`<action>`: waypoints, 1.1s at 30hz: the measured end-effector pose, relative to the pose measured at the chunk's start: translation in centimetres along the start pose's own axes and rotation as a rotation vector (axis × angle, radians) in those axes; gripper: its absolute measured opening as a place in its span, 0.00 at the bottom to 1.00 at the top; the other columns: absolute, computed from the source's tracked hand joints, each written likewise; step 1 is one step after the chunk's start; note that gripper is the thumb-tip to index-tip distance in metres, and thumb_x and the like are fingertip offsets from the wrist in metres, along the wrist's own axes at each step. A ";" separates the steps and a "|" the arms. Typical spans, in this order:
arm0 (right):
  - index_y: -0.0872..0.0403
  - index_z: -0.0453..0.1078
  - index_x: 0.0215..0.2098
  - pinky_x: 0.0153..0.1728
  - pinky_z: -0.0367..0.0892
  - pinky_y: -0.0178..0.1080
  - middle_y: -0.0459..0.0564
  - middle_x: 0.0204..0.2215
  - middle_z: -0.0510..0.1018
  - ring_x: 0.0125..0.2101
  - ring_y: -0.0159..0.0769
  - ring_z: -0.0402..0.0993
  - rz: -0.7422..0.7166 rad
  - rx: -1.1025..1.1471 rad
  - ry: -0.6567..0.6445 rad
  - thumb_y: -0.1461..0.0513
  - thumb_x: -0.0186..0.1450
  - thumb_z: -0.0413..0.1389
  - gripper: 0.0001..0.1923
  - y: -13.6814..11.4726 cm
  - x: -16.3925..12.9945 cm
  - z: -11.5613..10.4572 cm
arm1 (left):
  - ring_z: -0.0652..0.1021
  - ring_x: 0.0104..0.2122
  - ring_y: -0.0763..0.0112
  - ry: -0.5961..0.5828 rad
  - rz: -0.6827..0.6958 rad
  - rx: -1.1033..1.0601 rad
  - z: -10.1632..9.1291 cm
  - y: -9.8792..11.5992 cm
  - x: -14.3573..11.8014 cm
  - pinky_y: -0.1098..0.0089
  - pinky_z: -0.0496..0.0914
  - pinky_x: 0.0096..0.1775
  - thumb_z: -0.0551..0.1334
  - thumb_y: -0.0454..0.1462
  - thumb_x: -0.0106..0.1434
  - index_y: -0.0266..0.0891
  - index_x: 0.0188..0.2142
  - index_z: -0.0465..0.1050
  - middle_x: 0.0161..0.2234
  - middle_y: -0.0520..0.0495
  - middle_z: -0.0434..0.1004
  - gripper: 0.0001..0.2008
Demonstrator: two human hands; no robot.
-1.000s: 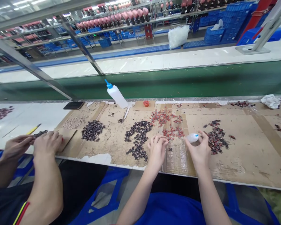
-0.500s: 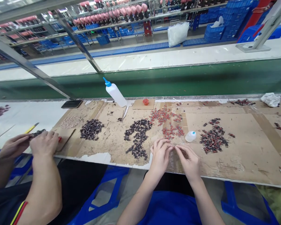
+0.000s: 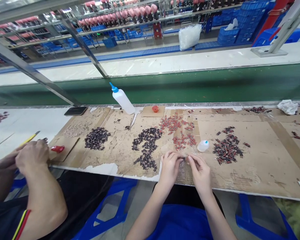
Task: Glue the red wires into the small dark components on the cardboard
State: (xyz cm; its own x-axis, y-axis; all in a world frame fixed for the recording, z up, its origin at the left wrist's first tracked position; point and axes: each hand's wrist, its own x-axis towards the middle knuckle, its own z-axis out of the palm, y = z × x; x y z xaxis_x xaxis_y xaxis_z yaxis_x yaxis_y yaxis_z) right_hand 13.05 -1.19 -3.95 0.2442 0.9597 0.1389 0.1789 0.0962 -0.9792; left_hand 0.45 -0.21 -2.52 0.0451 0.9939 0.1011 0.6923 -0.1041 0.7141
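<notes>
My left hand (image 3: 169,168) pinches a small dark part (image 3: 183,158) between thumb and fingertips, close to the table's front edge. Facing it, my right hand (image 3: 200,170) is closed in a pinch, its fingertips a small gap away; what they hold is too small to name. Beyond the hands lies a scatter of small red-and-black parts (image 3: 184,140). Left of them is a heap of small black parts (image 3: 147,146). A small white bottle with a blue tip (image 3: 203,146) rests just past my right hand, and another pile of red-and-black parts (image 3: 227,150) is farther right.
Cardboard (image 3: 260,156) covers the table. A tall white squeeze bottle (image 3: 124,101), a red cup (image 3: 155,109) and a phone-like dark slab (image 3: 75,111) stand or lie toward the back. At left, a co-worker's hands (image 3: 31,156) work beside a red object (image 3: 57,149).
My fingertips have drawn slightly apart, and the dark part shows more clearly between them. The co-worker's hands have shifted left, uncovering the red object.
</notes>
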 end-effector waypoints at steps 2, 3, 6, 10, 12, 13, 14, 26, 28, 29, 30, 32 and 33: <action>0.54 0.77 0.35 0.36 0.78 0.42 0.55 0.35 0.80 0.35 0.40 0.79 -0.004 0.009 0.019 0.50 0.64 0.56 0.16 -0.2 -0.1 0.2 | 0.77 0.41 0.65 -0.007 -0.025 -0.080 -0.1 0.2 0.0 0.61 0.67 0.47 0.61 0.30 0.63 0.42 0.37 0.77 0.36 0.48 0.82 0.08; 0.54 0.77 0.35 0.36 0.78 0.42 0.55 0.34 0.80 0.35 0.41 0.79 -0.011 0.007 0.025 0.51 0.64 0.56 0.16 -0.3 -0.2 0.3 | 0.77 0.40 0.65 0.006 -0.036 -0.109 -0.1 0.3 -0.1 0.62 0.67 0.47 0.61 0.30 0.63 0.42 0.36 0.78 0.36 0.48 0.82 0.07; 0.54 0.77 0.34 0.35 0.78 0.41 0.54 0.34 0.80 0.35 0.40 0.79 -0.032 -0.017 0.031 0.52 0.64 0.57 0.15 -0.7 -0.3 0.3 | 0.78 0.39 0.66 0.052 -0.055 -0.159 -0.3 0.7 -0.4 0.62 0.68 0.46 0.61 0.30 0.62 0.41 0.35 0.78 0.35 0.48 0.82 0.07; 0.54 0.76 0.34 0.34 0.78 0.41 0.54 0.34 0.81 0.34 0.40 0.80 -0.040 -0.034 0.014 0.51 0.64 0.56 0.15 -1.0 -0.4 0.1 | 0.78 0.38 0.65 0.071 -0.086 -0.184 -0.6 1.3 -0.6 0.61 0.68 0.46 0.63 0.30 0.61 0.41 0.33 0.78 0.33 0.49 0.82 0.06; 0.54 0.76 0.35 0.35 0.78 0.41 0.54 0.33 0.82 0.33 0.40 0.81 -0.022 -0.023 -0.021 0.51 0.64 0.56 0.15 -0.9 -0.6 0.0 | 0.78 0.38 0.65 0.073 -0.091 -0.199 -0.8 1.5 -0.6 0.60 0.68 0.47 0.63 0.30 0.61 0.41 0.32 0.78 0.33 0.49 0.82 0.06; 0.54 0.75 0.36 0.35 0.78 0.42 0.54 0.33 0.82 0.33 0.41 0.81 -0.013 -0.020 -0.037 0.51 0.65 0.55 0.15 -0.9 -0.7 0.0 | 0.78 0.38 0.65 0.073 -0.088 -0.214 -0.9 1.5 -0.6 0.60 0.68 0.47 0.63 0.30 0.61 0.41 0.32 0.79 0.33 0.49 0.82 0.07; 0.54 0.75 0.36 0.36 0.78 0.42 0.54 0.33 0.82 0.33 0.41 0.81 -0.008 -0.021 -0.047 0.51 0.65 0.55 0.15 -0.8 -0.8 -0.1 | 0.78 0.37 0.65 0.073 -0.082 -0.240 -1.0 1.5 -0.6 0.60 0.68 0.47 0.63 0.30 0.61 0.42 0.31 0.79 0.33 0.49 0.81 0.07; 0.53 0.76 0.34 0.39 0.77 0.42 0.53 0.33 0.83 0.34 0.40 0.81 -0.224 -0.143 0.009 0.58 0.65 0.55 0.09 -1.7 -0.7 -0.6 | 0.80 0.37 0.66 0.008 -0.172 -0.661 -1.3 1.7 -0.6 0.65 0.74 0.44 0.65 0.34 0.57 0.38 0.33 0.80 0.33 0.45 0.82 0.05; 0.53 0.76 0.34 0.39 0.77 0.42 0.52 0.33 0.83 0.34 0.40 0.81 -0.232 -0.138 -0.015 0.59 0.65 0.55 0.09 -2.0 -0.5 -0.8 | 0.80 0.37 0.66 0.015 -0.180 -0.642 -1.3 1.9 -0.6 0.66 0.73 0.45 0.64 0.33 0.57 0.37 0.33 0.80 0.33 0.45 0.82 0.05; 0.52 0.76 0.34 0.39 0.77 0.42 0.52 0.32 0.83 0.34 0.40 0.81 -0.230 -0.135 -0.035 0.59 0.65 0.56 0.08 -2.2 -0.5 -1.0 | 0.79 0.37 0.67 0.016 -0.181 -0.624 -1.3 2.0 -0.7 0.66 0.73 0.45 0.64 0.32 0.57 0.37 0.33 0.80 0.34 0.45 0.81 0.06; 0.52 0.76 0.33 0.38 0.77 0.42 0.52 0.32 0.82 0.34 0.40 0.80 -0.223 -0.133 -0.058 0.59 0.65 0.56 0.08 -2.2 -0.4 -1.2 | 0.79 0.37 0.67 0.018 -0.178 -0.604 -1.3 2.0 -0.7 0.66 0.73 0.45 0.63 0.32 0.56 0.38 0.33 0.79 0.34 0.45 0.81 0.06; 0.52 0.76 0.34 0.38 0.77 0.42 0.52 0.32 0.82 0.33 0.40 0.80 -0.191 -0.128 -0.100 0.58 0.64 0.56 0.08 -2.1 -0.3 -1.5 | 0.78 0.37 0.67 0.019 -0.160 -0.560 -1.4 2.0 -0.7 0.66 0.72 0.45 0.63 0.31 0.56 0.38 0.33 0.79 0.34 0.46 0.80 0.06; 0.52 0.76 0.35 0.37 0.77 0.42 0.52 0.32 0.82 0.32 0.39 0.80 -0.165 -0.120 -0.113 0.57 0.63 0.57 0.08 -1.9 -0.2 -1.6 | 0.78 0.37 0.67 0.015 -0.150 -0.536 -1.5 1.9 -0.7 0.66 0.72 0.45 0.63 0.31 0.57 0.38 0.32 0.79 0.33 0.46 0.80 0.05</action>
State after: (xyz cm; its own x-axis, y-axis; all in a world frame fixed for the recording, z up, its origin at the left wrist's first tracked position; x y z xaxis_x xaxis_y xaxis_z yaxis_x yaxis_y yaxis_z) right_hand 14.16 -1.99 -1.89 0.0948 0.9577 0.2718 0.3209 0.2290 -0.9190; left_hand 0.71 -1.18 -0.19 -0.0389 0.9990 -0.0213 0.2267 0.0295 0.9735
